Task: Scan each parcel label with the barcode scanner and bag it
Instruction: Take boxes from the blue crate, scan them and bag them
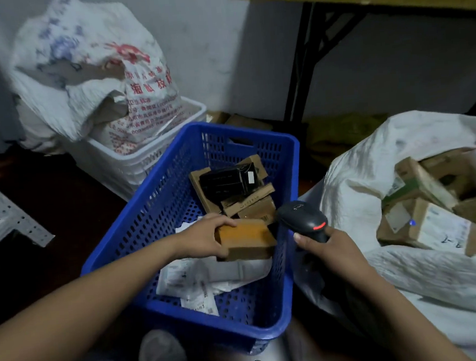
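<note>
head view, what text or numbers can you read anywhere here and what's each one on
"800": red digits on the white printed sack; its red chinese print is otherwise too blurred.
barcode scanner: small logo, unreadable.
parcel label in the right sack: blurred.
white mailers in the blue basket: labels too small.
white sticker on the black parcel: too small.
cardboard parcel in the left hand: no text showing.

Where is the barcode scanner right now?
In the head view the barcode scanner is right of centre, gripped in the right hand at the right rim of the blue crate, beside the brown parcel the left hand holds.
</note>
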